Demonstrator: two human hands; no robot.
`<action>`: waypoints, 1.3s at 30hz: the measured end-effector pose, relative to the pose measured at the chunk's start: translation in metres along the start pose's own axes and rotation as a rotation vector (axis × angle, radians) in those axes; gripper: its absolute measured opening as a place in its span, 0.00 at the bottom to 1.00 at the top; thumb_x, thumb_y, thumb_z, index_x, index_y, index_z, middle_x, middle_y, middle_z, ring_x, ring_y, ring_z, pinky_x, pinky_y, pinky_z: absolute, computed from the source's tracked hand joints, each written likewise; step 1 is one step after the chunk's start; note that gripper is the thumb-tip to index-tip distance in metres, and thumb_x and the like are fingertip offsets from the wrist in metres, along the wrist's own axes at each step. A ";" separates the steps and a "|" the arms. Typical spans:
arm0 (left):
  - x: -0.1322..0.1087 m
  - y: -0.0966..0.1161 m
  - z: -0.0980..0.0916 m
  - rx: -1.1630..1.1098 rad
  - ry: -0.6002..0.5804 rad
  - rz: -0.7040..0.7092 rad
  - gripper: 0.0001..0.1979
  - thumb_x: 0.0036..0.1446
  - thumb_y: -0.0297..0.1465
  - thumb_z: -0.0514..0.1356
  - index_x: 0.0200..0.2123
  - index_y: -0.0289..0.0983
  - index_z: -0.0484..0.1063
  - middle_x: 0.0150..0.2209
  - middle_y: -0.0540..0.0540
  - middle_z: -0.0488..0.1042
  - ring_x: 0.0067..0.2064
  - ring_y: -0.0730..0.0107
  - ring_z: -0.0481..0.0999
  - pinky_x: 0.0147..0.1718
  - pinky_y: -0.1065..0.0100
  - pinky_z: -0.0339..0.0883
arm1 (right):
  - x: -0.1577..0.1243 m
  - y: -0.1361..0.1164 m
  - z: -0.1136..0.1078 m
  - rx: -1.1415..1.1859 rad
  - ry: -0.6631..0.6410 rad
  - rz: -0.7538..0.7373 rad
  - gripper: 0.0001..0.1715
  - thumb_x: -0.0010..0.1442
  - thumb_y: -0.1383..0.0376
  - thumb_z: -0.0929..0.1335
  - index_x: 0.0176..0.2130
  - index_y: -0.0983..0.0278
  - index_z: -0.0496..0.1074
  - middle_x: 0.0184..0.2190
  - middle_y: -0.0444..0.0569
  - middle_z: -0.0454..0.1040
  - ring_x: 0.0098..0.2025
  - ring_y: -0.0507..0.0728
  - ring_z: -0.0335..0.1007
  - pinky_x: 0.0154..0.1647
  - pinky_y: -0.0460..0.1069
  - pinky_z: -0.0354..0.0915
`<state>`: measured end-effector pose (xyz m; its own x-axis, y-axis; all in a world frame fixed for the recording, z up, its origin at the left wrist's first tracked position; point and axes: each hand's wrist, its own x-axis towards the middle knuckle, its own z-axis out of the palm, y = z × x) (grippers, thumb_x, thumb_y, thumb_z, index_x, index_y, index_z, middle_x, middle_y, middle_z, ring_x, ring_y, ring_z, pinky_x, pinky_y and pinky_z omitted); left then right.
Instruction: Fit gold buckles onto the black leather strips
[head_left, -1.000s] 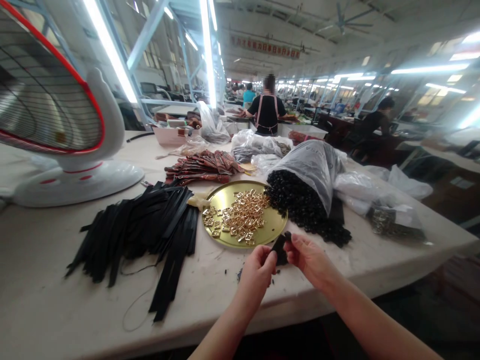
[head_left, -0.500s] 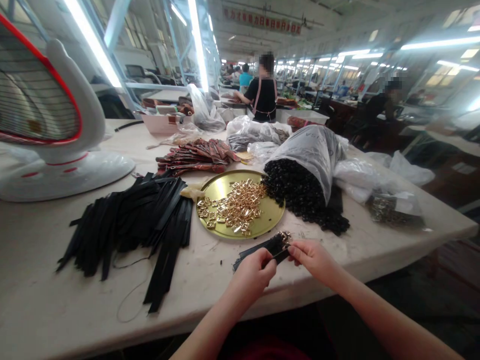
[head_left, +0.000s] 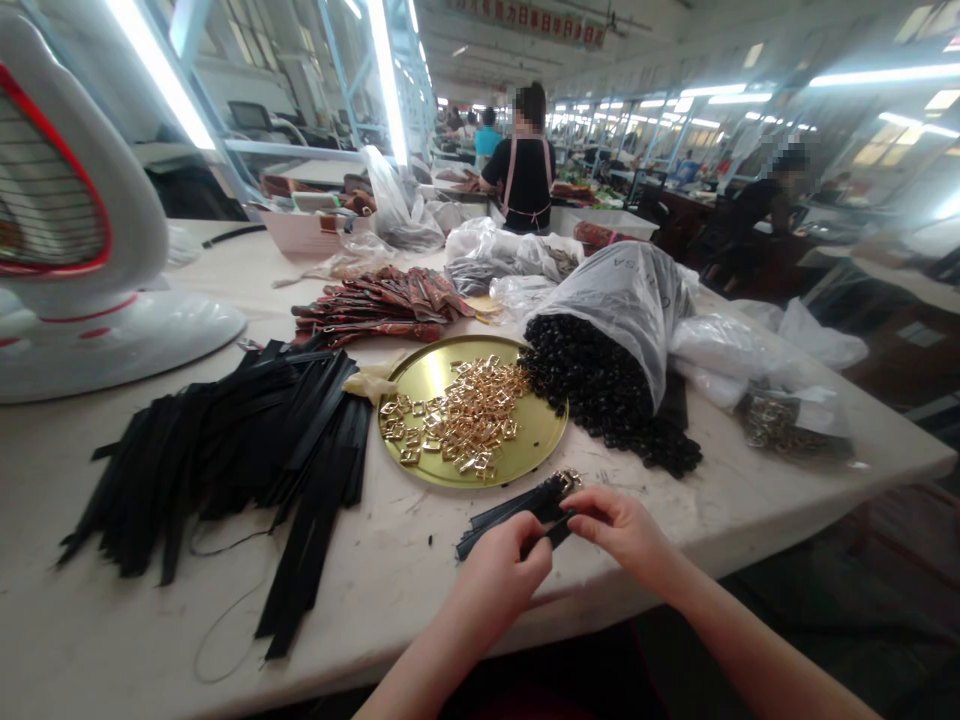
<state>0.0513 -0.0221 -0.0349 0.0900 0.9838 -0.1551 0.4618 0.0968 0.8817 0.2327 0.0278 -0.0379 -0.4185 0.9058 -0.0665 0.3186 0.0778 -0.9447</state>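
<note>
1. A black strap is pinched near its end by the left hand and the right hand; both hands are closed on it with the thumbs on top.
2. It is probably gripped from two sides so that it lies flat and steady, low over the table near its edge.
3. Its far end, with a gold buckle, is found just in front of the gold tray.
4. Loose buckles are gathered in this tray, near the hands.
5. A pile of straps is laid further left, well apart.
</note>
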 end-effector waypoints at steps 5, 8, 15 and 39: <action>0.004 0.005 0.006 -0.080 -0.039 0.003 0.08 0.52 0.33 0.52 0.23 0.38 0.66 0.20 0.53 0.66 0.24 0.73 0.64 0.22 0.73 0.53 | 0.000 -0.005 0.008 0.185 -0.099 0.139 0.11 0.49 0.60 0.71 0.33 0.63 0.73 0.24 0.43 0.71 0.27 0.52 0.64 0.29 0.47 0.61; 0.002 0.006 0.002 -0.340 -0.198 -0.135 0.06 0.52 0.32 0.52 0.31 0.38 0.65 0.20 0.53 0.69 0.20 0.75 0.64 0.20 0.74 0.56 | 0.002 -0.008 0.008 0.366 -0.003 0.193 0.13 0.50 0.57 0.70 0.29 0.65 0.70 0.20 0.41 0.64 0.22 0.48 0.56 0.23 0.44 0.54; -0.005 0.009 -0.008 -0.686 -0.397 -0.292 0.05 0.52 0.30 0.54 0.31 0.35 0.64 0.23 0.50 0.72 0.19 0.79 0.68 0.21 0.75 0.61 | 0.001 -0.013 0.008 0.430 0.085 0.292 0.17 0.48 0.54 0.70 0.25 0.65 0.65 0.18 0.39 0.59 0.19 0.47 0.50 0.19 0.44 0.48; 0.006 0.010 0.010 -1.228 -0.485 -0.452 0.17 0.50 0.28 0.60 0.45 0.37 0.66 0.38 0.43 0.72 0.37 0.69 0.74 0.33 0.69 0.68 | 0.007 -0.007 0.018 0.269 0.065 0.344 0.17 0.53 0.54 0.65 0.37 0.64 0.66 0.19 0.38 0.63 0.19 0.47 0.56 0.19 0.43 0.52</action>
<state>0.0653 -0.0166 -0.0313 0.5519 0.7070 -0.4422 -0.5045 0.7053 0.4980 0.2119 0.0256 -0.0373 -0.2700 0.8850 -0.3792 0.1932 -0.3360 -0.9218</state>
